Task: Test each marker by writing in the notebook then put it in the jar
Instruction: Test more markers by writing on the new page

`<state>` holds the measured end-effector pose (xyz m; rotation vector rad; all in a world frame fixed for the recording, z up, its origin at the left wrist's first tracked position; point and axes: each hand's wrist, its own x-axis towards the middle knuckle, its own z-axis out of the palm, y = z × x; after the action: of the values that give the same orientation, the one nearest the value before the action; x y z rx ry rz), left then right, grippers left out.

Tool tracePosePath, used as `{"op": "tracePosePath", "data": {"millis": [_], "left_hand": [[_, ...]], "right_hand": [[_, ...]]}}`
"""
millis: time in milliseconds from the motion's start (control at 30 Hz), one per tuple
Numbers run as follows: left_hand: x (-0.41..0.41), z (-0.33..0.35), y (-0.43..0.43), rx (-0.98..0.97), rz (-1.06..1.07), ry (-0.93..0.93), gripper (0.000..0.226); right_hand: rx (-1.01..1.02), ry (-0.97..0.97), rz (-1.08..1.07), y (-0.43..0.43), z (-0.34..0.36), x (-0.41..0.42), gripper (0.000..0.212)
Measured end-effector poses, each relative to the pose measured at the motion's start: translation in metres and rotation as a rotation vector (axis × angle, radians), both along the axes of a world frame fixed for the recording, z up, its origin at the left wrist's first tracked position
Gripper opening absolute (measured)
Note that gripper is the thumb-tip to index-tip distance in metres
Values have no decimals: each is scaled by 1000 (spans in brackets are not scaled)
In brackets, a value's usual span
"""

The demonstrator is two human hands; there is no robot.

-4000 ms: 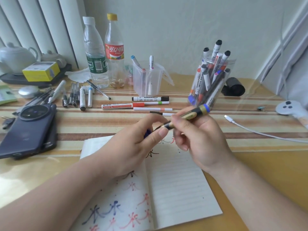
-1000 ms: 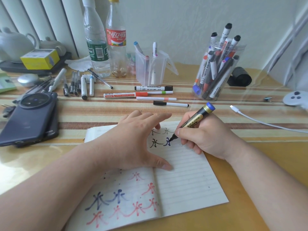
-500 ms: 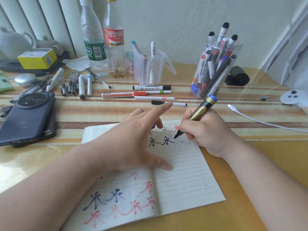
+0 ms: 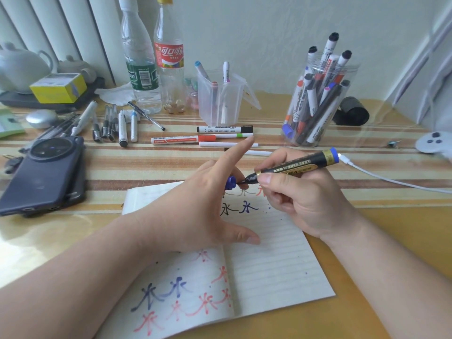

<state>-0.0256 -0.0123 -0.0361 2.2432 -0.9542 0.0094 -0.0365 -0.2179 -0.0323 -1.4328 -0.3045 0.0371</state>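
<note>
An open lined notebook (image 4: pixel 269 260) lies near the table's front edge, with black, blue and red characters on it. My right hand (image 4: pixel 300 196) grips a black and gold marker (image 4: pixel 296 165) with a blue end, lifted off the page, its tip pointing left. My left hand (image 4: pixel 203 204) holds the blue cap (image 4: pixel 231 182) in its curled lower fingers, right at the marker's tip; its index finger points up and its thumb rests on the page. A clear round jar (image 4: pixel 315 104) with several markers stands at the back right.
Loose markers (image 4: pixel 215 137) lie in a row behind the notebook. A clear square cup (image 4: pixel 220 101), two bottles (image 4: pixel 141 62), several pens (image 4: pixel 115 123) and a dark phone (image 4: pixel 46 172) fill the left and back. A white cable (image 4: pixel 391 179) runs on the right.
My right hand has lifted the marker off the page and turned it flat, tip towards the left. My left hand has risen off the notebook, bringing the blue cap up to the tip.
</note>
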Motion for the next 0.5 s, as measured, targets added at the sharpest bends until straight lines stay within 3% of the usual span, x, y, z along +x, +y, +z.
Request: {"op": "tracePosePath", "data": {"millis": [133,233,400,500], "left_hand": [[-2,-1,-3,-21,-25,-10,130],[-3,-1,-6,-94,-45,-19,108],[1,-2,-6,-331,42,8,51],[3,-3,-7,-431,45,72,39]], "right_hand": [[-83,-15,31,0,-1,-2,14],[-134,-22,51,2,-1,-3,14],[-14,93,107,0,0,0,32],[174,187,148,-2,4,3,50]]}}
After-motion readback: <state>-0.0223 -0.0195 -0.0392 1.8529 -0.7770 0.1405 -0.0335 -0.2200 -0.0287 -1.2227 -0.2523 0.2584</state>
